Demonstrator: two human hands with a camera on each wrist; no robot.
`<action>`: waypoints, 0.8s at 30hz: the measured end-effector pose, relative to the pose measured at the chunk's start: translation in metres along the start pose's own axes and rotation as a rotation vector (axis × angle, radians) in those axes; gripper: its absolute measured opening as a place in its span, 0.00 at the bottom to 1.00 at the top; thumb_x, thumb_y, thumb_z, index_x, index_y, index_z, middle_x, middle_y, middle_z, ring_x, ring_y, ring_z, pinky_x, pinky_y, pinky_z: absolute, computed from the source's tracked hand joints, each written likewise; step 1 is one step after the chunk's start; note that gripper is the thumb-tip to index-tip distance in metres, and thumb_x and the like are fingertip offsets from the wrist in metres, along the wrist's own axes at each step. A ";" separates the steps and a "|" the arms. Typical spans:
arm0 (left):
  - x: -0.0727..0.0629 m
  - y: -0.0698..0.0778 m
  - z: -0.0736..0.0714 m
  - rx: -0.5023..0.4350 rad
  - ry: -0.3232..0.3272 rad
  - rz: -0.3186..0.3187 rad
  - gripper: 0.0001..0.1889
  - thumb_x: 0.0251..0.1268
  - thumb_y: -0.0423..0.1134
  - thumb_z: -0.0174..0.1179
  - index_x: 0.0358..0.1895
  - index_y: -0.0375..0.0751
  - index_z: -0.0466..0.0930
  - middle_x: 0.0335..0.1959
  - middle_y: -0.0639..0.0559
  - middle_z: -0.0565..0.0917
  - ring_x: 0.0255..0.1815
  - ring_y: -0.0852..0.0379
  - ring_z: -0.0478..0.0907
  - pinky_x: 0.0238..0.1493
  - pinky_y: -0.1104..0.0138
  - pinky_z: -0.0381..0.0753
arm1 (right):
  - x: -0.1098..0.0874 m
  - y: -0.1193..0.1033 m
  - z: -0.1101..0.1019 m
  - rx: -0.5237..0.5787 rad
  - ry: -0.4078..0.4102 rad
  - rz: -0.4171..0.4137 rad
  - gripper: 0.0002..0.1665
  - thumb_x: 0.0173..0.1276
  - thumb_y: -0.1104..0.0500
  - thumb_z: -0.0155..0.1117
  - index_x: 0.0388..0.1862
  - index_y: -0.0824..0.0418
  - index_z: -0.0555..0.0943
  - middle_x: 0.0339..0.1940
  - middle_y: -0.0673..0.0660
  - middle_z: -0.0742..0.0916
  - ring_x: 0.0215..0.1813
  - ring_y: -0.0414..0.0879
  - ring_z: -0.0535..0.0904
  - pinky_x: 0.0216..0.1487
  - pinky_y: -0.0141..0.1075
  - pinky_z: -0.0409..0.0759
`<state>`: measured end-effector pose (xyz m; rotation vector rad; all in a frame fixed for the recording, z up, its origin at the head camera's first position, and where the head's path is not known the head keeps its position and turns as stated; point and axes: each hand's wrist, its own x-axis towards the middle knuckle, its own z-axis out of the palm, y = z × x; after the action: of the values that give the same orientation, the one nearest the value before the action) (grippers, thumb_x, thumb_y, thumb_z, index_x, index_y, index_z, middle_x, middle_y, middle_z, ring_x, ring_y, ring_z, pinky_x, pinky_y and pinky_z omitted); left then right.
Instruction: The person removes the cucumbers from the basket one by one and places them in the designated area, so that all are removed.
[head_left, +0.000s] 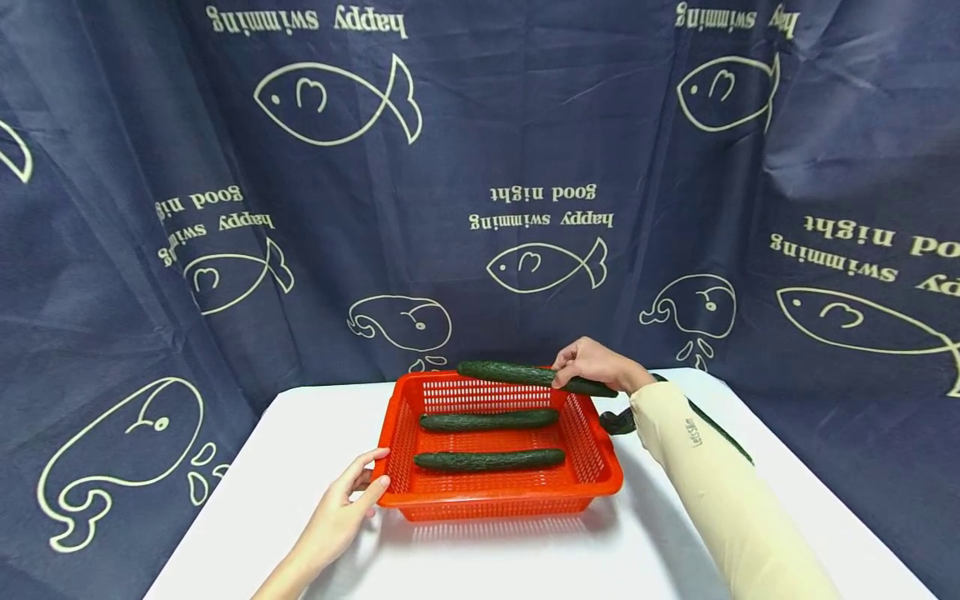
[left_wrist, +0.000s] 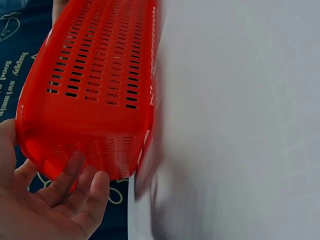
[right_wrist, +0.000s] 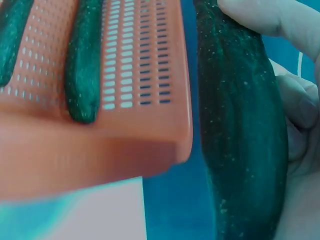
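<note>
My right hand (head_left: 596,365) grips a long dark green cucumber (head_left: 506,372) near its right part, above the far rim of the red plastic basket (head_left: 495,504). In the right wrist view the held cucumber (right_wrist: 240,110) lies outside the basket wall, with the thumb on one side and curled fingers on the other. Two more cucumbers, one farther (head_left: 487,421) and one nearer (head_left: 487,460), lie side by side on the basket floor. At the basket's left end my left hand (head_left: 341,508) holds the rim, its fingers bent against the outer wall in the left wrist view.
The basket stands on a white table (head_left: 315,425). Right of it lies a black item (head_left: 618,422), and a thin dark strip (head_left: 720,429) shows beyond the right sleeve, which hides part of that area. A dark blue printed cloth (head_left: 480,167) hangs behind the table.
</note>
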<state>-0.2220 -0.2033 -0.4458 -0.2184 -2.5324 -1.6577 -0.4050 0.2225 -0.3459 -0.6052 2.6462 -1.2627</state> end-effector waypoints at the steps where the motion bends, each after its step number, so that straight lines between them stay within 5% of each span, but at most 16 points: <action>1: 0.000 0.000 0.000 -0.003 -0.002 0.001 0.23 0.73 0.46 0.61 0.69 0.54 0.73 0.49 0.43 0.84 0.48 0.52 0.79 0.37 0.65 0.82 | -0.002 0.001 -0.002 0.006 0.010 0.007 0.09 0.48 0.61 0.79 0.21 0.60 0.84 0.29 0.46 0.87 0.37 0.42 0.75 0.41 0.33 0.73; 7: 0.000 -0.001 -0.001 -0.010 0.006 0.001 0.23 0.73 0.46 0.61 0.68 0.54 0.73 0.49 0.42 0.84 0.47 0.52 0.79 0.37 0.66 0.82 | -0.011 0.008 -0.014 0.015 0.089 0.024 0.12 0.50 0.61 0.78 0.18 0.60 0.81 0.33 0.49 0.88 0.41 0.43 0.75 0.46 0.33 0.74; 18: -0.001 -0.001 -0.001 -0.005 0.000 0.003 0.23 0.73 0.45 0.61 0.68 0.54 0.73 0.49 0.43 0.85 0.44 0.56 0.80 0.36 0.66 0.81 | -0.034 0.028 -0.028 0.041 0.225 0.077 0.09 0.53 0.61 0.77 0.27 0.66 0.87 0.39 0.54 0.90 0.37 0.42 0.81 0.36 0.32 0.80; 24: 0.000 -0.001 -0.002 -0.005 0.000 0.006 0.23 0.72 0.44 0.61 0.68 0.53 0.74 0.49 0.43 0.84 0.45 0.56 0.80 0.36 0.66 0.81 | -0.048 0.038 -0.034 0.057 0.284 0.142 0.12 0.54 0.60 0.77 0.36 0.67 0.89 0.33 0.51 0.91 0.33 0.43 0.82 0.34 0.33 0.80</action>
<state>-0.2221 -0.2056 -0.4455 -0.2264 -2.5258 -1.6620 -0.3828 0.2878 -0.3555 -0.2381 2.8029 -1.4711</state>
